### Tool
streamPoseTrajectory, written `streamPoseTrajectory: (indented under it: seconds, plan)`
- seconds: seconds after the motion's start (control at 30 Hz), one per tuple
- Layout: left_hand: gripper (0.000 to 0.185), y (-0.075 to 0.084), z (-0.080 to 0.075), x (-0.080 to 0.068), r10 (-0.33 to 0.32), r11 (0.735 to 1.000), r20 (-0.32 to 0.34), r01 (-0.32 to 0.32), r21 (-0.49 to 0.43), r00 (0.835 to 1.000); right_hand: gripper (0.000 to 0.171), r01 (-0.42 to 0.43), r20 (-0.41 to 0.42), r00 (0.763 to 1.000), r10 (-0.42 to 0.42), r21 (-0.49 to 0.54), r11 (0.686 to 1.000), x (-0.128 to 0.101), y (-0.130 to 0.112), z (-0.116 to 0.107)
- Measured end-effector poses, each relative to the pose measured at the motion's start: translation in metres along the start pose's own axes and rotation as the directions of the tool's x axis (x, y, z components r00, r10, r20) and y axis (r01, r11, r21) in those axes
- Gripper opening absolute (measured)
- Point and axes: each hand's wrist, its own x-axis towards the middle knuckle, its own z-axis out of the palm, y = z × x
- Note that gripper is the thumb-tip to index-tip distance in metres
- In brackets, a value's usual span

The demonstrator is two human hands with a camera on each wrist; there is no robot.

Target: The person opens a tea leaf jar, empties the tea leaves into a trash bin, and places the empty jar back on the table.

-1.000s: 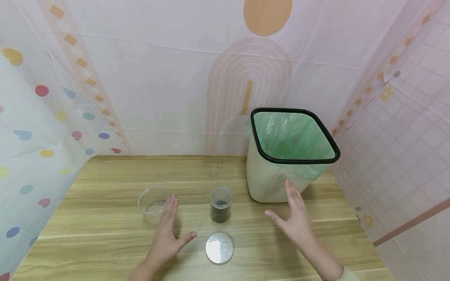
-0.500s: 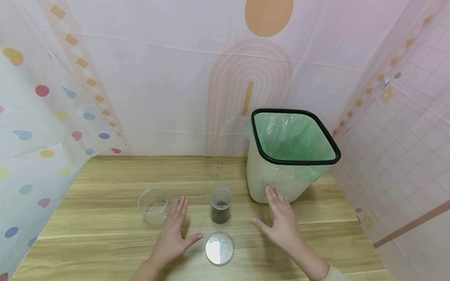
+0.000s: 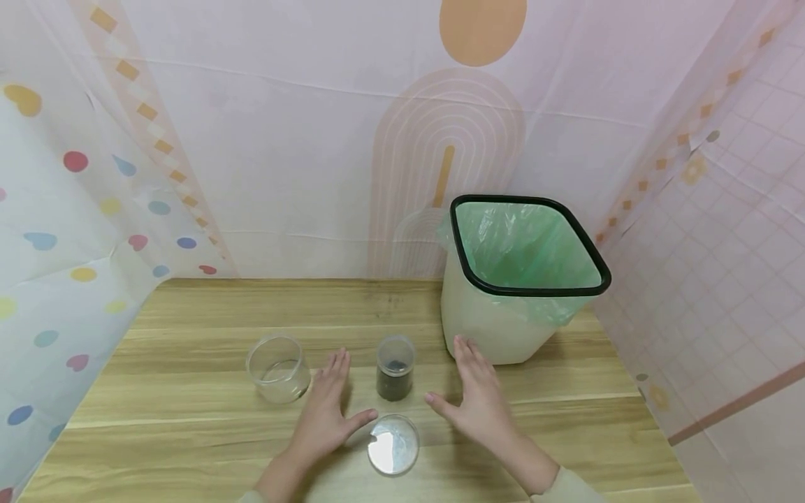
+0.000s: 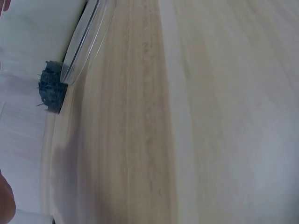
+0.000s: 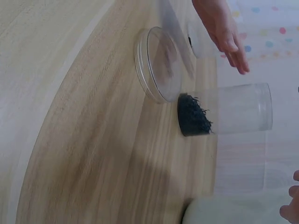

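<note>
A small clear jar (image 3: pixel 395 367) with dark loose matter at its bottom stands upright mid-table; it also shows in the right wrist view as the small jar (image 5: pixel 224 114). My left hand (image 3: pixel 327 409) hovers flat just left of it, fingers straight and thumb spread. On the other side of the jar my right hand (image 3: pixel 473 397) is held the same way. Neither hand touches the jar. A round clear lid (image 3: pixel 393 443) lies flat between my wrists, nearer me. In the left wrist view only the lid's rim (image 4: pixel 86 42) and the dark matter (image 4: pixel 50 91) show.
A wider, empty clear jar (image 3: pixel 278 367) stands left of my left hand. A white bin (image 3: pixel 478 328) with a green liner and black rim stands at the back right of the wooden table (image 3: pixel 189 433). Patterned sheets wall in the table.
Both hands have moved inward toward the small jar. The right hand has come left, away from the bin's front, and the left hand has shifted right, away from the wide jar.
</note>
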Motion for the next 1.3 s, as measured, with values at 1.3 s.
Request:
streamPoseTrajectory:
  seconds: [1.3]
  plan:
    - [0.096,0.029,0.038,0.029,-0.168,0.878,0.022,0.159,-0.452,0.986,0.095,-0.075,0.04,0.997,0.067,0.257,0.964,0.036,-0.031,0.045]
